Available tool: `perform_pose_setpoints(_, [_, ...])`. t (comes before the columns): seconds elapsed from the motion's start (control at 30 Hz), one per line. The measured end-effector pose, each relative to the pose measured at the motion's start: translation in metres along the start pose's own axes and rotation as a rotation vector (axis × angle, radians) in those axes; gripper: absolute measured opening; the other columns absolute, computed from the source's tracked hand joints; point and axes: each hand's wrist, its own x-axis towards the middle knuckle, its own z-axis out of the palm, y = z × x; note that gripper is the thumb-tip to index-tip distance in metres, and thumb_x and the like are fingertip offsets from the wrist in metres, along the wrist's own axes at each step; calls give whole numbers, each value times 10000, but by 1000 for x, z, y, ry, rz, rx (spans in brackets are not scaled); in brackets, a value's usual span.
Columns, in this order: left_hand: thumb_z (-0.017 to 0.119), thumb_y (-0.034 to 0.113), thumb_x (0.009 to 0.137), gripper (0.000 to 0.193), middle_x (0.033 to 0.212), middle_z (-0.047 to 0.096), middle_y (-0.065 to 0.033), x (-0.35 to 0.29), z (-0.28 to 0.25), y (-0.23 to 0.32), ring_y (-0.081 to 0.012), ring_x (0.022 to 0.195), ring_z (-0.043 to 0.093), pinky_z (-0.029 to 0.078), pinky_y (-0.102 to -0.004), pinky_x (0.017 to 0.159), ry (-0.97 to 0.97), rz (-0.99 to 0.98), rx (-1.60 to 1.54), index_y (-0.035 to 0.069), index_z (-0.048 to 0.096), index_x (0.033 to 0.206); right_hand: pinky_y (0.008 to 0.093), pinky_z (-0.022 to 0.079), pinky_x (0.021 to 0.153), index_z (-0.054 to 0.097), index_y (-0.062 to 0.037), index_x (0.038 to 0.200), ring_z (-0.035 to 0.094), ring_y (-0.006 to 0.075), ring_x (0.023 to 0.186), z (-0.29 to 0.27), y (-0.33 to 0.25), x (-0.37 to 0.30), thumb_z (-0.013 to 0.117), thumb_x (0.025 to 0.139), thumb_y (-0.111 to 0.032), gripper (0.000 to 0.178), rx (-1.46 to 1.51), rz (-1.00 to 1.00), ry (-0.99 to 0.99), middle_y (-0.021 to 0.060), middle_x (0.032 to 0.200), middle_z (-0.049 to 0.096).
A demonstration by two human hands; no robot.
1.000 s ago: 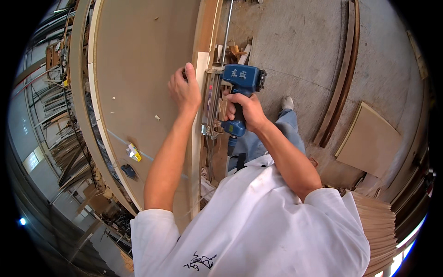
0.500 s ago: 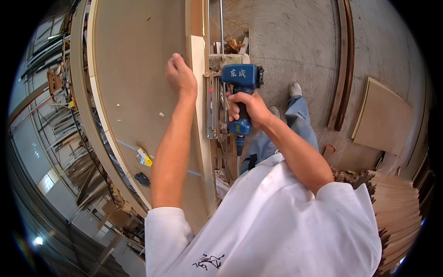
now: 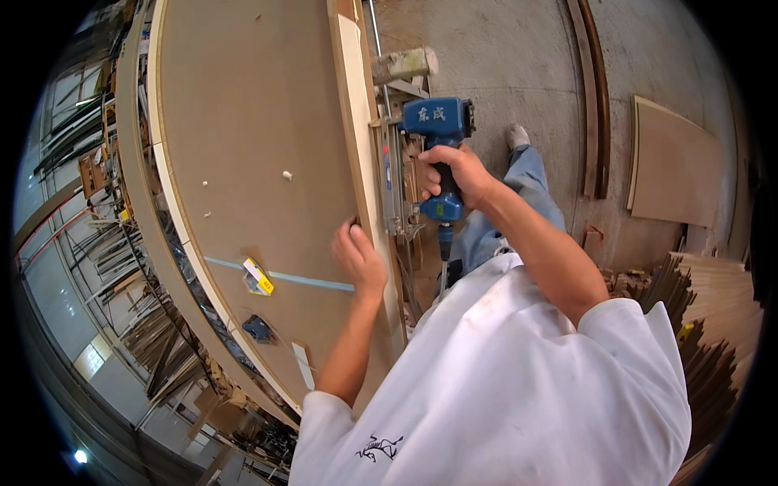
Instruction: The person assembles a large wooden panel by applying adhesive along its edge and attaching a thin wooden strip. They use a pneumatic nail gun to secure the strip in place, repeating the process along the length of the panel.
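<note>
Clasps in the right grip point(image 3: 459, 172) the black handle of a blue pneumatic nail gun point(image 3: 438, 119), just outside a long cream-faced wooden strip point(image 3: 370, 162). Points its nose left toward that strip, head lying crosswise, slim metal magazine running along the strip. Curls the left grip point(image 3: 362, 263) loosely beside the strip; cannot tell whether pinching it. Has a weathered wooden block point(image 3: 405, 65) just beyond the gun, and the strip between gun and flat brown board point(image 3: 243, 121). Bears on that board a yellow-and-white box-shaped item point(image 3: 259, 278), contents hidden, near a dark blue object point(image 3: 258, 329).
</note>
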Motion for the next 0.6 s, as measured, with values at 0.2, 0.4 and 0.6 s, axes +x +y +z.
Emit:
perform_pose_setpoints(0.2, [411, 311, 1120, 447, 1326, 561, -258, 7, 4, 9, -402, 1222, 510, 390, -499, 1066, -13, -34, -64, -39, 540, 1366, 418, 575, 627, 613, -8, 938, 549, 183, 517, -1, 28, -21, 621, 911, -112, 108, -20, -32, 43, 54, 633, 552])
perform_pose_setpoints(0.4, [419, 296, 1116, 431, 1303, 575, -241, -16, 1, -3, -415, 1242, 489, 366, -515, 1093, 84, -15, -45, -32, 530, 1372, 424, 582, 616, 604, 5, 978, 558, 189, 507, 4, 53, -39, 625, 900, -87, 123, 58, -15, 63, 65, 633, 564])
perform_pose_setpoints(0.6, [386, 285, 1112, 404, 1199, 612, -232, -82, -17, -35, -436, 1163, 502, 371, -531, 1045, -23, -99, 140, -42, 618, 1164, 425, 585, 624, 602, -13, 971, 563, 192, 510, -5, 77, -51, 624, 907, -95, 106, 79, -36, -28, 58, 633, 561])
